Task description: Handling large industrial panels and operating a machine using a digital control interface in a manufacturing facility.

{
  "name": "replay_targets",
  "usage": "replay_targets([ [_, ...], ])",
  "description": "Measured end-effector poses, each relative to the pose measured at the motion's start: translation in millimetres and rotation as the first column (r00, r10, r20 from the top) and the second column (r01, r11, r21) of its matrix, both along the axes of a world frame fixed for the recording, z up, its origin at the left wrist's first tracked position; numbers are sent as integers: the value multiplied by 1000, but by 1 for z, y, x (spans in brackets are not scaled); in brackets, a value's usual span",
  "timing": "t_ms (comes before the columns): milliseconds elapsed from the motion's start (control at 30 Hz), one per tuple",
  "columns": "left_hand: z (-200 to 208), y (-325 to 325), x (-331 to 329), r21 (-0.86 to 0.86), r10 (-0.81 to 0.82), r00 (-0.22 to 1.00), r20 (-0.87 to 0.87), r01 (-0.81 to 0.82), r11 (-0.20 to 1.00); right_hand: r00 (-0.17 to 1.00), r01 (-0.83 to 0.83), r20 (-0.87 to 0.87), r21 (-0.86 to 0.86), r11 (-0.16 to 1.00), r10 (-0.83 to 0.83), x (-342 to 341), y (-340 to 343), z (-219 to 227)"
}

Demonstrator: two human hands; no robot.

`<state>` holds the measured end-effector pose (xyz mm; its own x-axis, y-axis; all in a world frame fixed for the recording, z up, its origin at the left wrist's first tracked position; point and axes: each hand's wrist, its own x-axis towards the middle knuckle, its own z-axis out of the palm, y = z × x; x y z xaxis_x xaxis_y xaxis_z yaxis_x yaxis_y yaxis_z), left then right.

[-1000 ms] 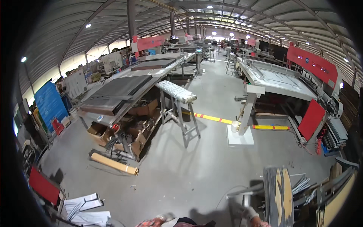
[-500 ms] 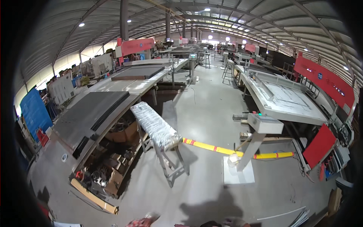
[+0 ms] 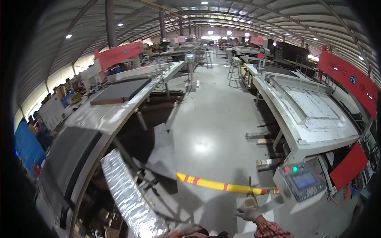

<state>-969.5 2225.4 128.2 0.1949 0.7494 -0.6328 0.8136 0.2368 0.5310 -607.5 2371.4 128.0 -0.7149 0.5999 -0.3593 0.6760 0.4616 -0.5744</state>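
Observation:
My right hand (image 3: 249, 215), in a grey glove below a checked sleeve, is held out over the floor with its fingers stretched to the left and nothing visible in them. Beside it, to the right, a control console (image 3: 302, 183) with a screen and red and green buttons stands on a post. Down at the lower edge is my gloved left hand (image 3: 187, 229), partly cut off, its fingers too blurred to read. Just left of that hand lies a long stand top wrapped in shiny clear film (image 3: 129, 194). Whether they touch, I cannot tell.
A yellow-and-red floor cable cover (image 3: 212, 185) crosses the aisle ahead. On the left runs a long machine table (image 3: 104, 126) with dark sheets; on the right, a white machine table (image 3: 321, 126). A red panel (image 3: 348, 166) leans near the console. Stools (image 3: 235, 72) stand farther along the aisle.
My view has moved forward, so the wrapped stand and the console are nearer. My right hand has risen into view beside the console; my left hand stays at the lower edge.

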Motion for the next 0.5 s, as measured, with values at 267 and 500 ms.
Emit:
replay_targets([
  [267, -121, 69, -144, 15, 468, 879, -90, -469, 883, 970, 211, -134, 53, 976, -203, -160, 258, -51],
  [500, -35, 447, -263, 250, 544, 824, 155, -566, 786, 966, 3, 251, -250, 968, 62, -133, 333, -183],
])
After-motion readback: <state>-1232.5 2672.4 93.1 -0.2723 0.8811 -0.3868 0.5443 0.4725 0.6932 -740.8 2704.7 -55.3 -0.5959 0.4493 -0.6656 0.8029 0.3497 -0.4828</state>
